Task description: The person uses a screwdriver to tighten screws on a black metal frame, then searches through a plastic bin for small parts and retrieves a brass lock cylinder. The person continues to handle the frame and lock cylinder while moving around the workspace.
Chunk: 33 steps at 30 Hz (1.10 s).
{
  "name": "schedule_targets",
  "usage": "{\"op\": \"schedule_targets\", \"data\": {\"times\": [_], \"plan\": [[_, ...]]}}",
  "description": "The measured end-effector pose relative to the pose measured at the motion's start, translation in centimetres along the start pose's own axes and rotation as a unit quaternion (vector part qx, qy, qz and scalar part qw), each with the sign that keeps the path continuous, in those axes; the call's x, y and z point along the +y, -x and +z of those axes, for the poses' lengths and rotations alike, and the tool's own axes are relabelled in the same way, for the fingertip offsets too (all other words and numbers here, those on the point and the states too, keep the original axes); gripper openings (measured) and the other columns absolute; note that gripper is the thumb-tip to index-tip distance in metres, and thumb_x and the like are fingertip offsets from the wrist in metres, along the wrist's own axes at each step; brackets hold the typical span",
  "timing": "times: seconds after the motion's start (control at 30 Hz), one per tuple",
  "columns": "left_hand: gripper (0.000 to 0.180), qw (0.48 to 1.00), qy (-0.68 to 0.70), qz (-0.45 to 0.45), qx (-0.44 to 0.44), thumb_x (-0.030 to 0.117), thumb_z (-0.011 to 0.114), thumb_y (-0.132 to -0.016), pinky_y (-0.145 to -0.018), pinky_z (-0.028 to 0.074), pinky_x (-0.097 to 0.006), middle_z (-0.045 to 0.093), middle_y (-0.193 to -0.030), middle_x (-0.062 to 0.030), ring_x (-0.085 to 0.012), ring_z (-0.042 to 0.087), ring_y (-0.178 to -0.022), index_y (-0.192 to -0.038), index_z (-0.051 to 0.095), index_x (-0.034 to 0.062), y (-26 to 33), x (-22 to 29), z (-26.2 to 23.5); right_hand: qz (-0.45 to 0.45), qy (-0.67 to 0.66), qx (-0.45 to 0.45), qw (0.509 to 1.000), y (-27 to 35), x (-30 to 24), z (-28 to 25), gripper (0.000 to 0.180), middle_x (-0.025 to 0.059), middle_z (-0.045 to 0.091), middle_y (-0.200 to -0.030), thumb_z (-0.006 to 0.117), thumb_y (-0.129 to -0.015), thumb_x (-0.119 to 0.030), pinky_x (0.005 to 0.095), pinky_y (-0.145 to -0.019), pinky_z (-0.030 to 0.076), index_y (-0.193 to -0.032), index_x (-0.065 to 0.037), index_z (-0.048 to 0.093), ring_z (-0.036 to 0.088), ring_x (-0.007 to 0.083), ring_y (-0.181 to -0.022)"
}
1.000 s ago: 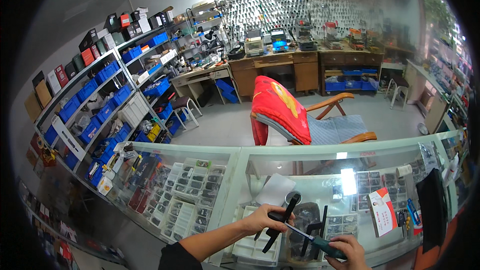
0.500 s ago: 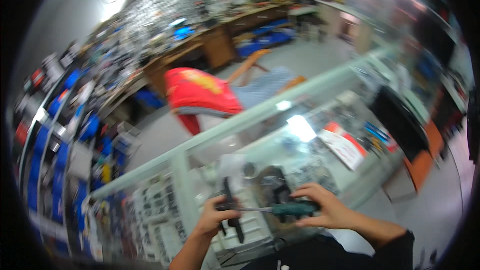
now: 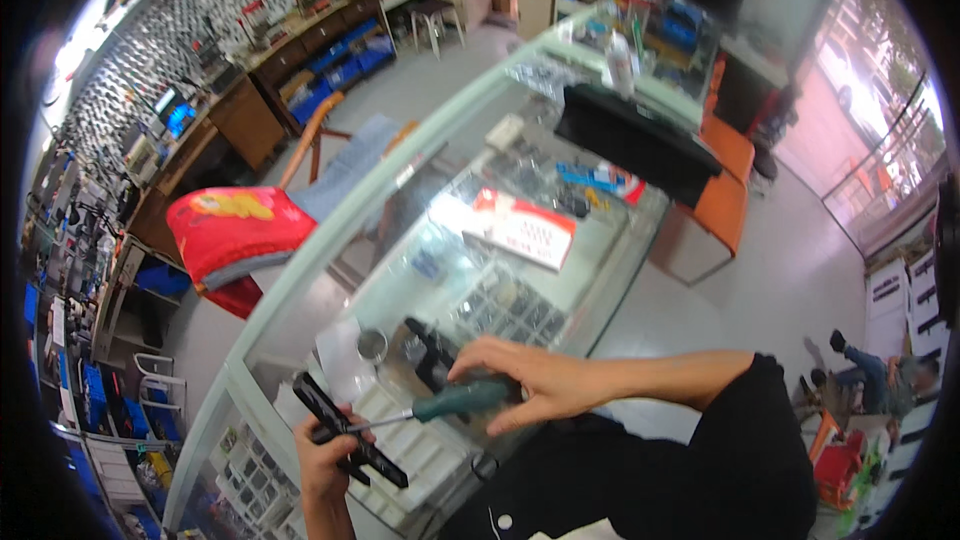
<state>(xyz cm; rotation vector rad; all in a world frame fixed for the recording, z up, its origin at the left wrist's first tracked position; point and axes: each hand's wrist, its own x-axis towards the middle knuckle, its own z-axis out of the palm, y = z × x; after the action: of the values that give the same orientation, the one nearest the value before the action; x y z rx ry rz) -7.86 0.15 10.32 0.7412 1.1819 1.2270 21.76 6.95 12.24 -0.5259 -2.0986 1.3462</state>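
My left hand (image 3: 326, 455) grips a long black part (image 3: 318, 403) with a bar-like body, held above a pale tray (image 3: 395, 410). My right hand (image 3: 545, 380) is closed around the rear of a screwdriver (image 3: 455, 401) with a dark green handle. Its metal shaft points left and reaches the black part beside my left fingers; the exact contact of the tip is too small to tell. Just beyond my right hand, another black object (image 3: 430, 352) lies on the counter, partly covered by that hand. A small round metal cup (image 3: 372, 345) stands near it.
Ahead on the glass counter (image 3: 400, 290) are a clear compartment box (image 3: 510, 302), a red-and-white box (image 3: 520, 228) and blue tools (image 3: 600, 178). A black panel (image 3: 635, 140) stands beyond, with an orange chair (image 3: 725, 170) alongside. A person (image 3: 880, 385) sits far right.
The view has swung to the right, so the counter and chair appear further left. Both hands keep hold of the same black part and screwdriver, now tilted differently in view.
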Motion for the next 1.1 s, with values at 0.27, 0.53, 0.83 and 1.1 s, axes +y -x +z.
{"op": "schedule_targets", "data": {"times": [0.27,0.53,0.83,1.1], "plan": [[0.050,1.000,0.012,-0.003,-0.020,0.009,0.078,-0.053,-0.065,0.051,-0.036,0.062,-0.082,-0.0175,-0.0271,0.062,-0.068,-0.095,0.055,-0.0049,0.9,-0.8,-0.3,0.311,-0.240,0.005,0.920,0.8,0.1,0.8,0.036,0.0100,0.056,-0.080,0.061,-0.081,-0.025,0.0275,-0.055,0.047,-0.106,-0.003,0.049,0.057,0.0182,-0.060],[0.049,0.999,0.009,-0.023,-0.032,0.009,0.076,-0.054,-0.064,0.051,-0.034,0.061,-0.079,-0.0150,-0.0259,0.061,-0.067,-0.095,0.053,-0.0050,0.5,-1.4,-0.1,0.187,-0.049,0.010,0.981,1.3,0.2,0.5,0.041,0.0062,0.057,-0.076,0.060,-0.082,-0.022,0.0262,-0.058,0.045,-0.118,-0.009,0.046,0.058,0.0152,-0.062],[0.049,0.999,-0.010,-0.046,-0.015,0.012,0.077,-0.054,-0.063,0.051,-0.033,0.062,-0.079,-0.0151,-0.0236,0.062,-0.066,-0.094,0.055,-0.0043,0.2,-1.4,0.4,0.059,0.032,-0.003,0.998,1.1,1.1,0.7,0.038,0.0156,0.055,-0.096,0.058,-0.081,-0.025,0.0339,-0.074,0.044,-0.112,-0.006,0.047,0.056,0.0244,-0.085],[0.047,0.998,0.004,-0.052,-0.020,0.011,0.076,-0.056,-0.064,0.051,-0.033,0.062,-0.080,-0.0161,-0.0238,0.062,-0.067,-0.094,0.054,-0.0050,0.2,-1.6,0.5,0.021,0.025,0.072,0.997,0.6,1.5,0.8,0.037,0.0101,0.056,-0.088,0.057,-0.084,-0.027,0.0255,-0.057,0.045,-0.112,-0.004,0.047,0.056,0.0145,-0.066]]}}
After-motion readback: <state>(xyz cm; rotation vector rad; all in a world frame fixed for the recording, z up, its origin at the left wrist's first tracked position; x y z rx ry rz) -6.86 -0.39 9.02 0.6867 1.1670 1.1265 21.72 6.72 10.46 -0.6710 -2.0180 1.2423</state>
